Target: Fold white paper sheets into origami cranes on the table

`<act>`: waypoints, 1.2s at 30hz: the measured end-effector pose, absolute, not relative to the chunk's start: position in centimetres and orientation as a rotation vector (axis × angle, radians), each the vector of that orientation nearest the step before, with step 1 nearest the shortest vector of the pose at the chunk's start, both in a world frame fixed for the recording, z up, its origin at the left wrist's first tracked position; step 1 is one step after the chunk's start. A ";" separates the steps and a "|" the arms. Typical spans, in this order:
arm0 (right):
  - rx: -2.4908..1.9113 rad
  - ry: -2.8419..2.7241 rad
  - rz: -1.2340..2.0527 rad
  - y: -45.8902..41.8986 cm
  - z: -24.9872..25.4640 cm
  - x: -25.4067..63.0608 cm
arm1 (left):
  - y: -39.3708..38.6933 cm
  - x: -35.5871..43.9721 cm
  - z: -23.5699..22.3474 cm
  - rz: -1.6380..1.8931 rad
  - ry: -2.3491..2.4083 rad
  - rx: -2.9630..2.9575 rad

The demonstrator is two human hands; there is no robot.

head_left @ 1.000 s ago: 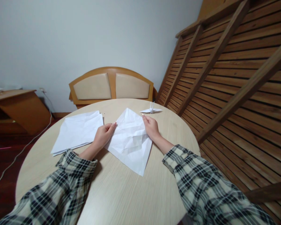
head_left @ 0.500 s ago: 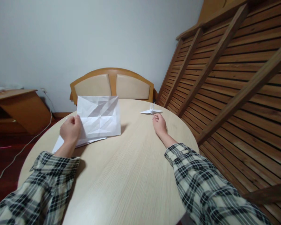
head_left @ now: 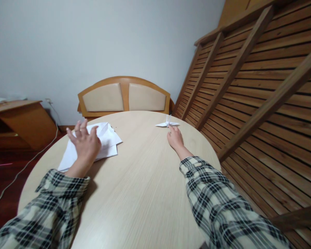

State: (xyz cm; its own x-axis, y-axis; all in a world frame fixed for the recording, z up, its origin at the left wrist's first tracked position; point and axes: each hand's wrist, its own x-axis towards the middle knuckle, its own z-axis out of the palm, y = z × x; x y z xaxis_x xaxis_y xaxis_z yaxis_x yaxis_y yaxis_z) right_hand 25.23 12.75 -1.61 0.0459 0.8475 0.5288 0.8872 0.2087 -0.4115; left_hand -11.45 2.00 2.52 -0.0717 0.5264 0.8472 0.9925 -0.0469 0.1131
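On the left of the round table (head_left: 140, 180), several white paper sheets (head_left: 109, 138) with creases and folds lie in an uneven stack. My left hand (head_left: 86, 143) hovers over them, fingers spread, holding nothing. A white folded paper crane (head_left: 162, 124) rests toward the far right, wings out flat and two thin points upright. My right hand (head_left: 175, 137) is at its near side, fingers curled and the index fingertip at the crane's body. The thumb of that hand is hidden.
A wooden headboard (head_left: 125, 93) with two beige panels stands behind the table against the wall. Wooden slats (head_left: 248, 90) lean along the right. To the left are a brown desk (head_left: 23, 119) and a white cable (head_left: 28, 162) on the dark floor.
My left hand has let go of the raised creased sheet, which has dropped onto the stack, and its fingers have opened. My right index finger has stretched forward to the crane, which stays in place.
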 end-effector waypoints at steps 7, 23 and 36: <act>-1.779 -1.820 -0.178 14.6 -1.1 24.7 | 1.0 -3.1 0.8 -0.679 -0.989 -2.360; -1.596 -1.861 -0.137 18.2 -1.4 25.1 | 1.4 -2.7 0.6 -0.758 -0.991 -2.500; -0.993 -1.342 0.607 14.8 -2.3 17.4 | 2.4 -4.3 0.5 -0.931 -1.252 -2.356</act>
